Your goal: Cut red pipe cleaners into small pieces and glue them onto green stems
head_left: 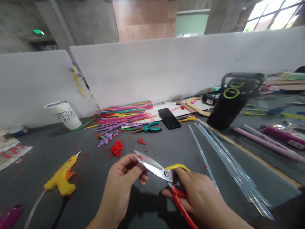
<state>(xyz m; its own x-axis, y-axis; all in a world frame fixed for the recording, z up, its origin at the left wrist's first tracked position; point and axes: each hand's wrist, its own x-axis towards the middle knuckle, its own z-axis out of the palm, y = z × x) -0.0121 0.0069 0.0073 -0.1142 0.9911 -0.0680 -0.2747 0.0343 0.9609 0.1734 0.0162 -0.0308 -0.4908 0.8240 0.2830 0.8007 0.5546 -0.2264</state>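
My right hand (197, 189) grips a pair of scissors (152, 167) with red and yellow on the handles. The blades point up and left, slightly apart, with their tips at the fingers of my left hand (121, 184). That hand is closed in a pinch by the blades, where a small red fuzzy piece (139, 156) partly shows. Just beyond lie a pile of short red pieces (116, 148), a few loose red bits (141, 141) and a heap of purple pieces (108, 138).
A yellow glue gun (63, 176) lies left. Behind are a bundle of colourful pipe cleaners (126, 114), teal-handled pliers (151, 127), a phone (169, 118) and a white cup (65, 115). Long translucent sticks (228, 159) and a tall black bottle (228, 105) stand or lie right.
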